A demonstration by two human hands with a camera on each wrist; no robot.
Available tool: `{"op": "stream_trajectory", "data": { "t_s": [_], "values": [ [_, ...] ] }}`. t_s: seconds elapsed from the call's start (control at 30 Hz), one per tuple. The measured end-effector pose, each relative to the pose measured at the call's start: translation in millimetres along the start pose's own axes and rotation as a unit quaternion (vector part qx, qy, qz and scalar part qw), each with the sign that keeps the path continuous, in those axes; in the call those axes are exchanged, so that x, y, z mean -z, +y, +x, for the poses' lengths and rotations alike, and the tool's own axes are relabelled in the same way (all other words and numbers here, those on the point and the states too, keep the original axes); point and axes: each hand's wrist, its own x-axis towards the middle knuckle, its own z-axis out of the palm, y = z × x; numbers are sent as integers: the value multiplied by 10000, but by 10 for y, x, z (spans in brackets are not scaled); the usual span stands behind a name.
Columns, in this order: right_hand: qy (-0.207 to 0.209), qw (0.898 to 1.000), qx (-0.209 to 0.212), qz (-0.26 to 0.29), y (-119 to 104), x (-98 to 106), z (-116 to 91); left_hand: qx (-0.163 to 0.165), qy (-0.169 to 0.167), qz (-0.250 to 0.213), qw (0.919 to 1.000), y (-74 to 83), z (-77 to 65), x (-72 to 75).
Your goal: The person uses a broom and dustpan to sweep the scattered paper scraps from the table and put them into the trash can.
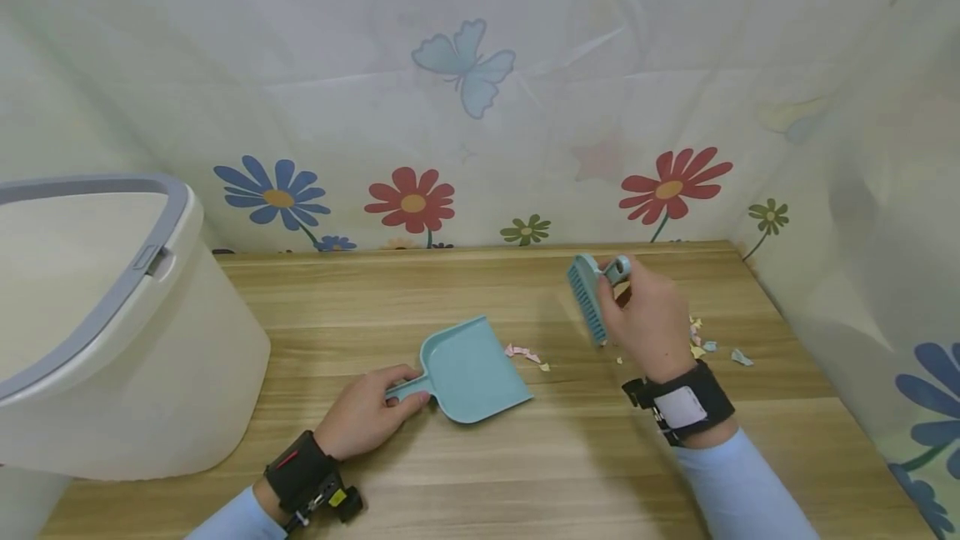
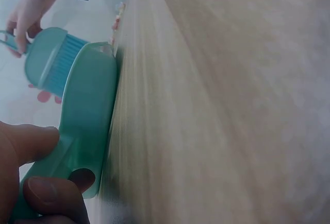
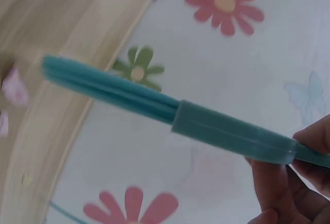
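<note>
Left hand (image 1: pixel 366 413) grips pan (image 1: pixel 474 369), right hand (image 1: pixel 651 322) pinches brush (image 1: pixel 586 298); I judge this sweeping, next needing brush lowered behind scraps (image 1: pixel 532 356).

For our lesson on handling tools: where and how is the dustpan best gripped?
Probably by its handle, from the person's left: the dustpan lies with that narrow part pointing left, its wide edge facing the pink scraps. The left hand grips it there.
</note>
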Motion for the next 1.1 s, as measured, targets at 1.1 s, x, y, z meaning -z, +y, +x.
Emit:
{"op": "stream_trajectory", "data": {
  "t_s": [1.1],
  "values": [
    [-170,9960,370,791,-351,-199,-149,-86,129,98,9998,13,-14,0]
  ]
}}
